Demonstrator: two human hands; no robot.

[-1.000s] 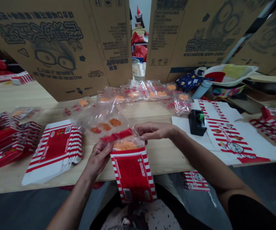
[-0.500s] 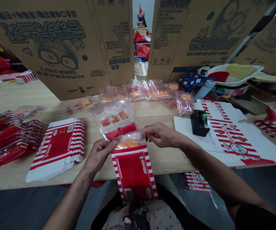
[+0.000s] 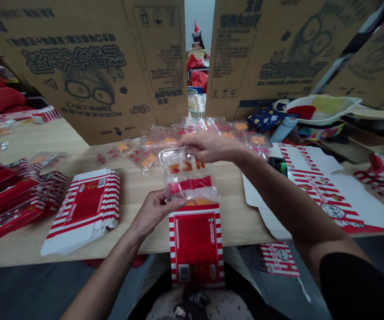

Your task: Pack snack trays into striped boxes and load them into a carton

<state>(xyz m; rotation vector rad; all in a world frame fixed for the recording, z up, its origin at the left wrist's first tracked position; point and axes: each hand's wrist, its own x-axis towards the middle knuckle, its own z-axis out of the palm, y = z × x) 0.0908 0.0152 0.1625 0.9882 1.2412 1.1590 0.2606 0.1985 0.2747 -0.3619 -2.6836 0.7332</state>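
Upright against my lap stands a red-and-white striped carton (image 3: pixel 196 244), its upper end at the table edge. A clear plastic pack (image 3: pixel 189 180) with orange-brown pieces, red strips and an orange piece sticks out of its top; the lower part is hidden inside. My left hand (image 3: pixel 155 211) pinches the left side of the pack near the carton's mouth, thumb across the front. My right hand (image 3: pixel 207 146) is at the pack's far edge with fingers bent over it. Behind it lie several similar clear packs (image 3: pixel 148 161).
A stack of flat striped cartons (image 3: pixel 85 200) lies left, beside filled-out red boxes (image 3: pixel 8 195). Right are unfolded carton sheets (image 3: pixel 325 195) and a tape dispenser (image 3: pixel 278 164), partly covered by my right arm. Large cardboard boxes (image 3: pixel 112 106) wall the back; a white basin (image 3: pixel 332 115) sits back right.
My right hand has moved from the carton's mouth forward to the pack's far edge. The pack now stands straighter in line with the carton, which has shifted slightly right with my left hand.
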